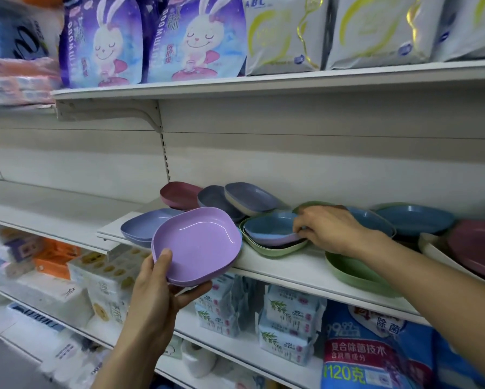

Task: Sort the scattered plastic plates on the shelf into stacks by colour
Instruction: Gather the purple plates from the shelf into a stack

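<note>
Finding one: the shelf (275,263) remains largely unsorted; I judge the task to be in its early part. At the right, blue plates (412,220), a green plate (353,272) and a maroon plate (477,245) overlap loosely. Only the periwinkle stack (144,227), near left, looks matched.

Finding two: the mixed pile in the middle has a blue plate (269,228) on top and a green bottom plate (275,249).

Finding three: my left hand (157,287) holds the lilac stack (196,245) just off the shelf's front edge, thumb on the near rim and fingers curled beneath.

Finding four: my right hand (331,228) grasps the blue plate's right rim, fingers (300,228) curled on it. Whether they also catch the plate beneath, I cannot tell.
</note>
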